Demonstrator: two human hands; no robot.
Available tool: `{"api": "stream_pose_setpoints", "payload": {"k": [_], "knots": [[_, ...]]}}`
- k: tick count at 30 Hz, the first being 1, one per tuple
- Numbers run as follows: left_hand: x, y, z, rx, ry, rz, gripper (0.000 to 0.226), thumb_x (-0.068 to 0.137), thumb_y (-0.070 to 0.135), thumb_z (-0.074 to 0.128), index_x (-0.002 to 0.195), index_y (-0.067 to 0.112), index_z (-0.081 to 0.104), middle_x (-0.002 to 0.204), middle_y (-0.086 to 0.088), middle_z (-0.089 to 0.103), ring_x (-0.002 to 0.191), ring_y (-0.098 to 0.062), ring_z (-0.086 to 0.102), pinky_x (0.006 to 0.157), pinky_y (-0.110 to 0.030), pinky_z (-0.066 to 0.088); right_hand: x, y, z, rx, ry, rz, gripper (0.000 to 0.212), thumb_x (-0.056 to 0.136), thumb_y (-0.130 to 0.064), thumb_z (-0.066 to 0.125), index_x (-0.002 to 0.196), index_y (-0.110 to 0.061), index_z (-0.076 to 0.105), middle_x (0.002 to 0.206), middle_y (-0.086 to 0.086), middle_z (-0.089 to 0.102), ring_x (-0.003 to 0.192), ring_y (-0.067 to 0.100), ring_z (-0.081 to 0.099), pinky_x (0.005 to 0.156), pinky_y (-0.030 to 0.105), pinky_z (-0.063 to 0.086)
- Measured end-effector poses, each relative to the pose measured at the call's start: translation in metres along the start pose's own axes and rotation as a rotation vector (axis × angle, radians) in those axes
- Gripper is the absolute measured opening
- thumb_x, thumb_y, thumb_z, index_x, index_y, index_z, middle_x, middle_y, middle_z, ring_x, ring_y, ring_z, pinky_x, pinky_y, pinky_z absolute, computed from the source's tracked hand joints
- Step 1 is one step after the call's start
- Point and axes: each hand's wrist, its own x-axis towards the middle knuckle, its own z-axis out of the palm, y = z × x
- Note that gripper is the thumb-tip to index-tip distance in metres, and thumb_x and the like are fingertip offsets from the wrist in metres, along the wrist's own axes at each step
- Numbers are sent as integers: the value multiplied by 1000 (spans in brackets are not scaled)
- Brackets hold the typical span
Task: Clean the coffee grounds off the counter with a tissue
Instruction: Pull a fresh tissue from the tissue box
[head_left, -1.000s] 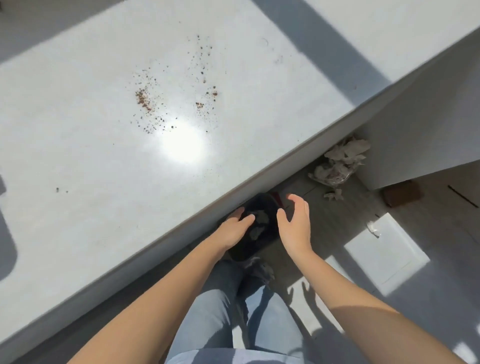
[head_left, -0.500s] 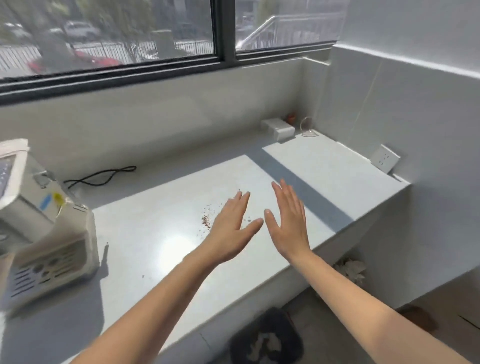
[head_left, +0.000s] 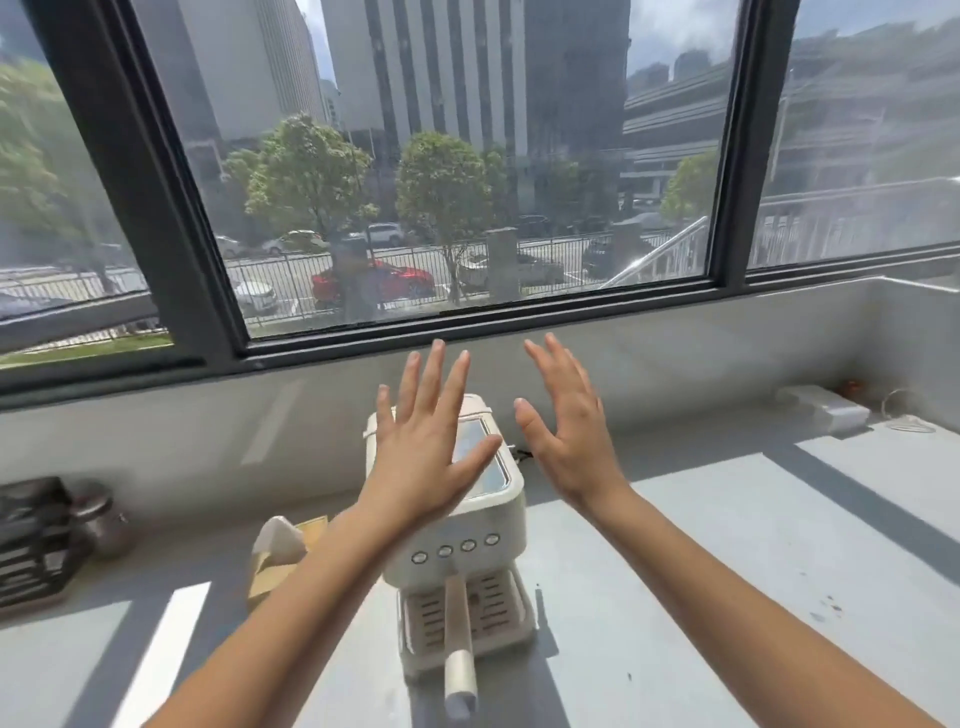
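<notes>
Both bare hands, left (head_left: 423, 447) and right (head_left: 571, 441), hover spread wide and empty above a cream espresso machine (head_left: 457, 535); brown coffee grounds (head_left: 831, 605) speck the pale grey surface (head_left: 701, 571) far right. A beige tissue box (head_left: 278, 556) sits just left of the machine.

head cam | one view | faces forward over counter (head_left: 727, 561) toward window (head_left: 467, 182) | hands close

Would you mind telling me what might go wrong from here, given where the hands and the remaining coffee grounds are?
1. Both hands, left hand and right hand, are raised, open and empty, so a bare palm might end up smearing the coffee grounds near the right arm.
2. Reaching down for the tissue box could knock the coffee machine or its protruding handle.
</notes>
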Motion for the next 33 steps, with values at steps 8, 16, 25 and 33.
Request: {"api": "stream_pose_setpoints", "payload": {"k": [8,16,25,33], "knots": [[-50,-171,-32,36,-134,-328,82,90,52,46,150,28,-4,159,4,-18,145,-17,-17,115,-48,-6,14,-71,168,371,-274,-16,44,94,-12,55,137,-11,44,144,5,45,134,17,40,110,35,34],[-97,-286,7,-309,-201,-680,78,89,42,55,150,11,16,160,-11,1,147,-22,0,116,-31,4,11,-61,298,457,-565,467,31,94,-8,49,122,-8,63,131,1,54,122,9,47,94,17,34],[-86,-351,74,-263,-449,-705,68,63,48,47,121,13,49,122,-6,56,119,-23,52,94,-29,41,-7,-17,379,193,-891,562,35,91,-12,45,120,-17,65,156,7,19,144,23,21,113,33,29],[-89,-366,98,-417,-126,-760,25,87,23,61,66,32,51,69,9,63,73,-17,64,73,-32,48,2,-14,397,485,-883,780,27,91,-4,49,109,8,64,75,6,56,66,17,48,58,22,36]]}}
